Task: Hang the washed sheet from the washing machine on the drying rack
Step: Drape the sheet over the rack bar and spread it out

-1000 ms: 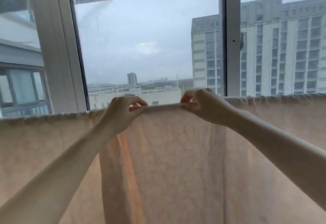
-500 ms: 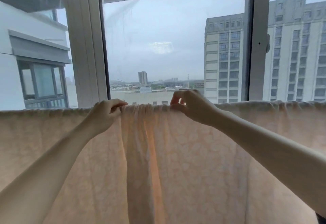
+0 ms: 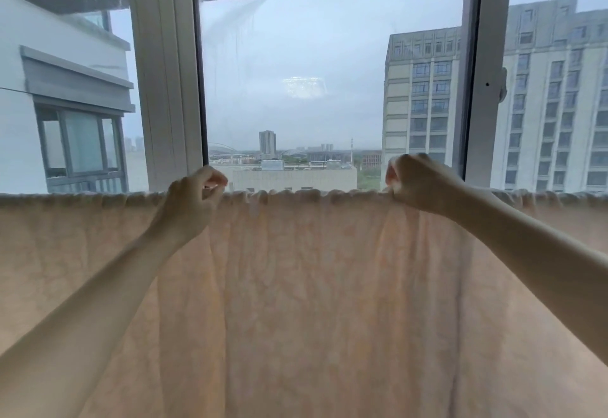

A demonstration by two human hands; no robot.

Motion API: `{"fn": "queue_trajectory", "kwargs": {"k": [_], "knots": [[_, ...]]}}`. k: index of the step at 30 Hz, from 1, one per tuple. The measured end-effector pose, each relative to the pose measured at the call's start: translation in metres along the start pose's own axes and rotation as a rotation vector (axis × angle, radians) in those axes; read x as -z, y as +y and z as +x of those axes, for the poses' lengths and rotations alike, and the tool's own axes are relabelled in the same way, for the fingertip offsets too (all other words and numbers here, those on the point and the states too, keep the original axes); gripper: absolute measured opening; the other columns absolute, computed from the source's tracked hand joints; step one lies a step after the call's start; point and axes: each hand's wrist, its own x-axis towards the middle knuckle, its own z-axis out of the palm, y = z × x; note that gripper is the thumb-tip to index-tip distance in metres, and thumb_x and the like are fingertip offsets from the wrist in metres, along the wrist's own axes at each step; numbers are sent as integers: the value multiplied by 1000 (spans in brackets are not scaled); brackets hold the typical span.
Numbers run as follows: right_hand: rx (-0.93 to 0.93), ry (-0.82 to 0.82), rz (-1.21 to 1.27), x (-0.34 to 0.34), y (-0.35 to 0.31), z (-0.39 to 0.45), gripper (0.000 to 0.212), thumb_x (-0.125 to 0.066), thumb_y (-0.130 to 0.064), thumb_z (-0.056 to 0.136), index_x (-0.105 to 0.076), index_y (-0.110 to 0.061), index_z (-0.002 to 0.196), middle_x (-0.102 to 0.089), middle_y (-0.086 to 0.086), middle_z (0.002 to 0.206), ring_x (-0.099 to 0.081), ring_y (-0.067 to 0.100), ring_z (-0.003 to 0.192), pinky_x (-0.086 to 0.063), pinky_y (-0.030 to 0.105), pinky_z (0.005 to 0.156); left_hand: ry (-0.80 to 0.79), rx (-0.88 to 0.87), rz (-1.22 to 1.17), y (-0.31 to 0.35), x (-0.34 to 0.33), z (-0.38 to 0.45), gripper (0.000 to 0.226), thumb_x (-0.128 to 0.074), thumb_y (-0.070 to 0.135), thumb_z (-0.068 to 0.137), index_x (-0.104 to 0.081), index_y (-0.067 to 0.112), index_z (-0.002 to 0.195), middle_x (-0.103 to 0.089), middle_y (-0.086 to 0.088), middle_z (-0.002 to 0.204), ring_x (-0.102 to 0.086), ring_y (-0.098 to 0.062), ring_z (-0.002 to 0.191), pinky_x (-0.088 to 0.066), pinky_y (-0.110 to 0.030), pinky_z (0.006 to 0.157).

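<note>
Both hands moved apart, left hand (image 3: 192, 202) and right hand (image 3: 418, 182) gripping sheet (image 3: 312, 286).

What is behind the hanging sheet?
Above the sheet, a window frame and buildings show. The rack bar under its top fold is covered.

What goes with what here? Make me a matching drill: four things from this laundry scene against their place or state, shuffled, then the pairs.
Things:
1. pale peach patterned sheet
2. left hand
3. right hand
4. white window frame post

Places or states:
A. grips the gathered top edge on the right
B. stands upright behind, left of centre
C. hangs draped, top edge bunched
D. pinches the top edge on the left

Pairs: 1-C, 2-D, 3-A, 4-B
</note>
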Motion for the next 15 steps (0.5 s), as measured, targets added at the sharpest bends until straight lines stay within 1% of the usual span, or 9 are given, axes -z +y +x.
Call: {"fn": "queue_trajectory", "kwargs": {"k": [1,2,3,4,6,8,11,13,15], "knots": [[60,4,80,-2,-11,0,13,-58,-4,87,-64,-4,99,-69,14,101,-66,25,89,-55,38,84,-58,-33,-58,8,-6,0,9,-60,19,92,-64,19,101,-66,10,97,-61,-2,87,-45,-16,82],[126,-11,162,-4,-23,-1,19,-56,-4,89,-63,-3,107,-68,12,108,-66,24,94,-54,32,87,-104,-64,-82,15,-12,1,8,-63,20,91,-66,23,98,-67,15,92,-60,7,85,-43,-8,79],[190,-32,237,-8,-36,-3,21,-55,-8,93,-62,-5,112,-68,10,111,-66,20,95,-52,26,86,-126,-92,-83,20,-17,1,6,-66,20,89,-66,25,92,-67,18,86,-60,12,82,-40,-2,74],[251,-37,282,-13,-47,-5,20,-55,-14,95,-62,-8,112,-68,7,111,-66,16,92,-52,23,84,-122,-107,-77,22,-21,1,6,-67,19,87,-67,26,88,-66,20,82,-59,15,79,-38,0,70],[333,23,295,-25,-59,-5,17,-58,-24,93,-63,-13,106,-70,3,104,-67,11,86,-56,28,79,-82,-109,-76,21,-24,2,7,-68,18,87,-66,24,82,-65,20,77,-59,13,77,-38,-4,68],[332,93,306,-31,-59,-5,12,-61,-24,91,-63,-15,99,-71,3,98,-66,11,83,-57,33,77,-46,-107,-45,16,-21,3,7,-65,19,89,-65,22,83,-65,15,77,-59,5,77,-39,-11,69],[241,122,303,-26,-46,-5,7,-61,-20,92,-62,-13,94,-71,5,92,-66,16,80,-56,34,76,8,-75,21,2,-14,2,3,-62,18,91,-64,18,88,-66,7,81,-61,-9,77,-43,-23,74],[182,111,280,-23,-35,-6,8,-60,-20,92,-61,-11,93,-70,5,86,-66,17,74,-57,37,73,37,-45,63,-8,-8,2,5,-60,17,92,-64,16,89,-67,3,81,-62,-15,78,-47,-30,74],[140,89,238,-21,-27,-6,8,-58,-19,93,-58,-11,91,-65,4,79,-63,17,67,-57,40,68,59,-15,101,-13,-5,1,6,-57,17,93,-62,16,90,-66,1,81,-63,-18,78,-50,-34,74]]}}
